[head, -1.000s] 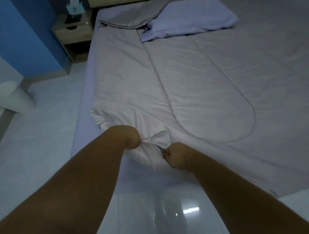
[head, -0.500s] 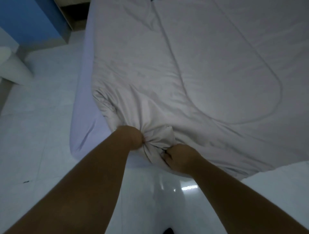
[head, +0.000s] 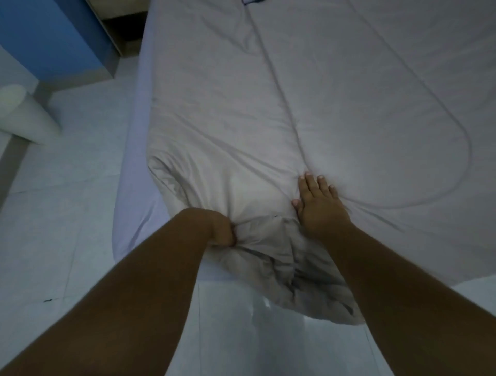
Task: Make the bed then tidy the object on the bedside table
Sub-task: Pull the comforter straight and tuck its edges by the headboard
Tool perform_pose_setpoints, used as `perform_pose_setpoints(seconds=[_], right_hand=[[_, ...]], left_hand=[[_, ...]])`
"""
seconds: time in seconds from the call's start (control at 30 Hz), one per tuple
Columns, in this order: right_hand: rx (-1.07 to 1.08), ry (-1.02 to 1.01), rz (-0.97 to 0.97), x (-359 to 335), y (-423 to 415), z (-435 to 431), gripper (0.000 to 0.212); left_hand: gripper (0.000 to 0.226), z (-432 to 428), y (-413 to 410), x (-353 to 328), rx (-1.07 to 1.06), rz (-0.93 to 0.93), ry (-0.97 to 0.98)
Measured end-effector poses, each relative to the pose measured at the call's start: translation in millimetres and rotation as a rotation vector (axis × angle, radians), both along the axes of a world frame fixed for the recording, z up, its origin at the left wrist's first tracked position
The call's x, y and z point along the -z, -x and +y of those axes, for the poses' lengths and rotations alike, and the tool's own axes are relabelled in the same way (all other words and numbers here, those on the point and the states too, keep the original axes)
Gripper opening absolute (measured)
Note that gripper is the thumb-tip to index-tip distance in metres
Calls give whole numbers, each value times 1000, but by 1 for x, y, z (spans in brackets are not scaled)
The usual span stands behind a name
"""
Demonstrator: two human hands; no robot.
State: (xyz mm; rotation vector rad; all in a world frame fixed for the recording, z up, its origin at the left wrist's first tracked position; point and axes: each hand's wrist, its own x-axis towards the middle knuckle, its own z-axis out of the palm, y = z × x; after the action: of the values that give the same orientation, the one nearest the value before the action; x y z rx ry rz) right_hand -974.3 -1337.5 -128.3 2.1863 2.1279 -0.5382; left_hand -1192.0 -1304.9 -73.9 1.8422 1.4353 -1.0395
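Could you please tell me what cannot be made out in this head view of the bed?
Head view:
- Fingers of the left hand: buried in the bunched duvet corner it grips.
- Bedside table: cut by the top edge; its top and any object unseen.
- Dark item: clipped by the top edge, unidentifiable.
- Floor speck: too small.

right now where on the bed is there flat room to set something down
Flat room: the smooth comforter beyond the right hand, out to the curved seam. Bare floor between the sheet edge and the white container. Crowded: the bunched corner the left hand grips.
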Motion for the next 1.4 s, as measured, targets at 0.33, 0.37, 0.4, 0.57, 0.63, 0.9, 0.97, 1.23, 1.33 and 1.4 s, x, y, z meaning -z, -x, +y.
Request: perform_pose_setpoints(seconds=[0.33,0.37,0.4,0.57,0.63,0.9,0.97,1.23,1.33,1.4], right_hand=[[-4,32,-5,5,-2,2,58],[-3,28,-8,5,-1,1,58],[-2,24,-14,5,-1,1,58],[10,1,-12,11,-1,0,58],[11,-13,-6,12,-2,-2,58],[39,-83,-11,21,1,-5,57],[52,-88,-22,22,2,-6,57],[32,-28,-48,17,2,-5,61],[30,56,-46,-5,3,-1,62],[37,148,-55,-29,8,-1,64]], left_hand=[[32,-7,-33,-8,-155,44,531],[33,-7,-29,-6,-157,15,471],[35,-4,-23,0,-188,-100,294],[62,13,-9,39,-124,-581,-838],[70,0,-15,57,-111,-524,-834],[67,-6,15,73,-564,-202,-949],[73,-4,-4,72,-419,-318,-961],[74,-5,27,75,-418,-210,-876],[70,3,39,45,-509,-138,-700],[73,7,45,15,-429,-95,-663]])
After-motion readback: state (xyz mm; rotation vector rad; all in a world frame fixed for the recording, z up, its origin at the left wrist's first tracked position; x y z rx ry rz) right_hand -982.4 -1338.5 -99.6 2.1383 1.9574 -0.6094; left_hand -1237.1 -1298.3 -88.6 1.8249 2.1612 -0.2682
